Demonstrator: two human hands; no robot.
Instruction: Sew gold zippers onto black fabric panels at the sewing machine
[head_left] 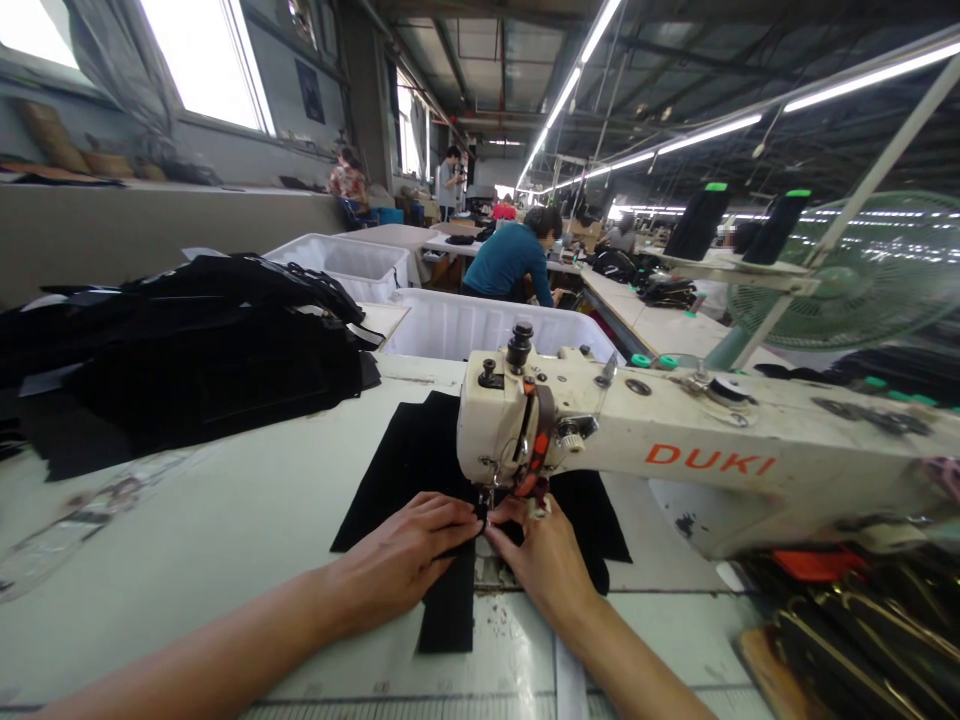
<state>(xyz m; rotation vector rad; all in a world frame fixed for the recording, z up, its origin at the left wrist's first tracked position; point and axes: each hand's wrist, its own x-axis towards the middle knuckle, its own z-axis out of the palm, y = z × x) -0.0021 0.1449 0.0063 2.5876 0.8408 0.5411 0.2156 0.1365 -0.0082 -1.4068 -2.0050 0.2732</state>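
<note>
A black fabric piece (pixel 405 460) lies under the head of a white sewing machine (pixel 600 420) marked DUKI. One black strip (pixel 448 610) of it hangs toward me over the table. My left hand (pixel 409 550) is closed on the fabric left of the presser foot, its fingertips close to the needle. From the right, my right hand (pixel 541 550) pinches the fabric between thumb and fingers just in front of the foot. The fingertips of both hands nearly meet there. The fabric edge between them is mostly hidden.
Stacked black fabric pieces (pixel 202 360) cover the table's left side. White plastic bins (pixel 495 318) stand behind the machine. Thread cones (pixel 697 225) and a green fan (pixel 847 270) are at right, above black items with gold edging (pixel 855 640). A person in a teal top (pixel 504 258) bends over farther back.
</note>
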